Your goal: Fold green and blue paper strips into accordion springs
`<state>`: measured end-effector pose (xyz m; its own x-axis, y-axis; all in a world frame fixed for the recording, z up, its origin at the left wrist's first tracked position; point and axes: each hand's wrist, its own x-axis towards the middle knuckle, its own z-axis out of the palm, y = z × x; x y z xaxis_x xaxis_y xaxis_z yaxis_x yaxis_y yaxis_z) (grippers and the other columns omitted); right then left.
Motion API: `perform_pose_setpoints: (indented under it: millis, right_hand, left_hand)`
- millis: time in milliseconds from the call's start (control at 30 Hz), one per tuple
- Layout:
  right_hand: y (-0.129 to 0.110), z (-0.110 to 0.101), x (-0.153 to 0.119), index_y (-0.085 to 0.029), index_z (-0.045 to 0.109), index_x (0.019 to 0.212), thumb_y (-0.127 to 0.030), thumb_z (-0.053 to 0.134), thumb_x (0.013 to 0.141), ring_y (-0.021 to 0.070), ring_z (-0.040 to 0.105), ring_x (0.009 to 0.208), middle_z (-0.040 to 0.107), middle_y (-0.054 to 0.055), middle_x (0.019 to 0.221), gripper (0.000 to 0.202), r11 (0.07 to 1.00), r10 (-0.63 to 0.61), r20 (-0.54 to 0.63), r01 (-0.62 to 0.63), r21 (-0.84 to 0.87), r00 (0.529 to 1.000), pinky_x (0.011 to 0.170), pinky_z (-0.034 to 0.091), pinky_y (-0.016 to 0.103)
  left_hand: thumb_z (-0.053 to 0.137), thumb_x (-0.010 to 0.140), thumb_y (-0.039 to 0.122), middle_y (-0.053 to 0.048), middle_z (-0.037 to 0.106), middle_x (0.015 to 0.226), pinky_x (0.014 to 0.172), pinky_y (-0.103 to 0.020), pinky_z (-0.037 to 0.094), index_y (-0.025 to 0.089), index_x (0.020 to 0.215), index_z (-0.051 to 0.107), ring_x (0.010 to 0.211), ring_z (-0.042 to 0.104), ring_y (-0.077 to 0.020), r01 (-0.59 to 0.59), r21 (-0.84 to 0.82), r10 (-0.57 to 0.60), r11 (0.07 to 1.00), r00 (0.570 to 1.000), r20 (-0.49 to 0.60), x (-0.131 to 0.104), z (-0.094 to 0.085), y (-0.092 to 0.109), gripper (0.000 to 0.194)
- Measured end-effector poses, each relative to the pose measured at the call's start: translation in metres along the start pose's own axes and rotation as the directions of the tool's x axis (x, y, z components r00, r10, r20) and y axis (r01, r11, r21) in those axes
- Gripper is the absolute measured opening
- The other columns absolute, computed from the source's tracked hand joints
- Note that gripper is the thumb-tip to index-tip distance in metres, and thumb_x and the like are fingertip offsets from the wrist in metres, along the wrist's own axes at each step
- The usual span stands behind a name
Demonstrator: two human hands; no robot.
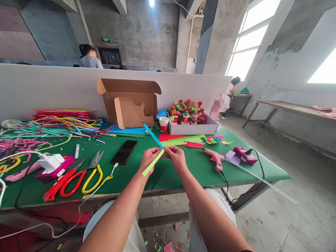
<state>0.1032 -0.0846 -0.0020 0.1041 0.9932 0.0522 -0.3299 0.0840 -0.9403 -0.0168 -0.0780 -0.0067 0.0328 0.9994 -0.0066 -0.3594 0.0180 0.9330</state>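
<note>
Strip-joining step, apparently: left grip [149, 158] pinched narrow lime-green paper strip [153, 163], right grip [176, 159] closed where it met narrow blue paper strip [153, 136], above green worktop [166, 176]; next move likely needed steady alignment.

A lamp [151, 3] shone at twelve o'clock before a grey concrete wall [157, 43]; bright windows [253, 40] stood at two, a long table [288, 106] at three, stained floor [309, 175] at four.
</note>
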Motion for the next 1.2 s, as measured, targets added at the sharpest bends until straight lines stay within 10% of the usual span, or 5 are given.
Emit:
perform_pose_setpoints:
  millis: [567,1200]
  right_hand:
    - [-0.003,-0.002,0.002,-0.018,0.067,0.065,-0.036,0.083,0.052,0.01,0.056,0.052,0.063,-0.003,0.056,0.028,0.99,0.012,-0.03,-0.008,0.143,0.999,0.063,0.051,0.027]
    - [0.0,-0.003,0.0,-0.017,0.071,0.068,-0.035,0.082,0.054,0.0112,0.056,0.057,0.065,-0.002,0.061,0.025,0.999,0.031,0.051,-0.031,0.012,0.998,0.067,0.05,0.029]
  left_hand:
    - [0.086,0.049,0.037,-0.006,0.073,0.075,0.068,-0.028,0.044,0.016,0.073,0.075,0.07,0.062,-0.0164,-0.039,-0.096,0.046,0.995,0.996,0.075,-0.006,0.01,0.003,0.034]
    - [0.086,0.041,0.039,0.0,0.063,0.055,0.059,-0.025,0.041,0.015,0.057,0.069,0.054,0.05,-0.0101,-0.097,-0.016,0.095,0.995,0.988,-0.125,-0.004,0.01,0.0,0.034]
